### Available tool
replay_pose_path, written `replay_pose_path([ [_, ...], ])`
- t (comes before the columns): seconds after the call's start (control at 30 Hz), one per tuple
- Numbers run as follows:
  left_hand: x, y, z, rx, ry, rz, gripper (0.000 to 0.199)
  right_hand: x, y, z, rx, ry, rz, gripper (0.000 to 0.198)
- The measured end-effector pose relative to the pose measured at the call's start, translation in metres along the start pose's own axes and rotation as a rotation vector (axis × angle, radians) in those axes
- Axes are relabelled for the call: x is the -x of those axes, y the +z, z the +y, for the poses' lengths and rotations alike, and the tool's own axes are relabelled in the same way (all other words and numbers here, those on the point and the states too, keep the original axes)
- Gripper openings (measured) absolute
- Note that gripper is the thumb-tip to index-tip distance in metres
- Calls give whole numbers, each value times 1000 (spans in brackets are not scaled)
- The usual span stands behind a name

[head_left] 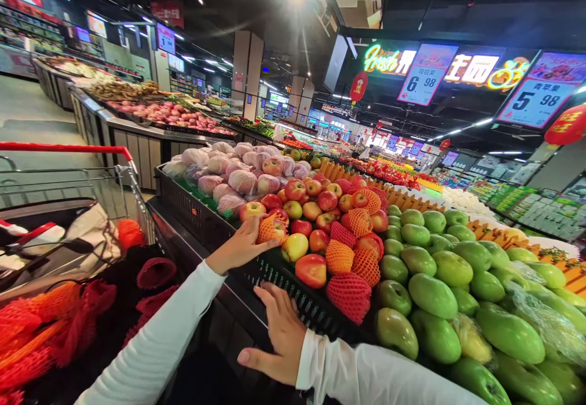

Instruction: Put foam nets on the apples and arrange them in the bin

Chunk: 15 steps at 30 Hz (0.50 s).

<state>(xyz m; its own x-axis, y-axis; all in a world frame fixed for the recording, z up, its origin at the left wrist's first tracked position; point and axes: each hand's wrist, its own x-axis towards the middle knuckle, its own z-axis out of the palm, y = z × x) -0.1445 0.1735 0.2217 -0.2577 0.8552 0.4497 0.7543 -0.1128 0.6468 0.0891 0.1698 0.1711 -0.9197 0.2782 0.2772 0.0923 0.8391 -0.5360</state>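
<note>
My left hand (pixel 243 245) grips an apple in an orange foam net (pixel 272 229) at the front left of the apple pile. Its thumb is pressed against the near side, and the fingertips behind the apple are partly hidden. By the rim of the black crate (pixel 293 288), my right hand (pixel 281 332) is open, fingers apart and nothing in it. Loose red and yellow apples (pixel 311 269) lie just beyond both hands. Among them sit apples in orange foam nets (pixel 339 257) and a pink foam net (pixel 350 295).
Green apples (pixel 433 295) fill the right side. Wrapped pale-pink fruit (pixel 242 180) is heaped at the back left. A shopping cart (pixel 123 176) stands at my left, near piled red and orange foam nets (pixel 50 325). Price signs (pixel 428 75) hang overhead.
</note>
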Motion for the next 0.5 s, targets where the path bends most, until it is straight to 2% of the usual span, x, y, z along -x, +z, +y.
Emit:
replay_pose_path([
  [0.13,11,2,6,-156,77,156,70,1,-2,-3,4,19,-6,102],
  [0.23,11,-3,5,-209,20,128,72,1,-5,-5,5,20,-10,100],
  [0.37,2,-10,1,-117,-7,65,77,1,-7,-7,6,22,-38,98],
  [0.5,4,-12,1,-131,-13,80,78,1,-10,-9,5,39,-76,95],
])
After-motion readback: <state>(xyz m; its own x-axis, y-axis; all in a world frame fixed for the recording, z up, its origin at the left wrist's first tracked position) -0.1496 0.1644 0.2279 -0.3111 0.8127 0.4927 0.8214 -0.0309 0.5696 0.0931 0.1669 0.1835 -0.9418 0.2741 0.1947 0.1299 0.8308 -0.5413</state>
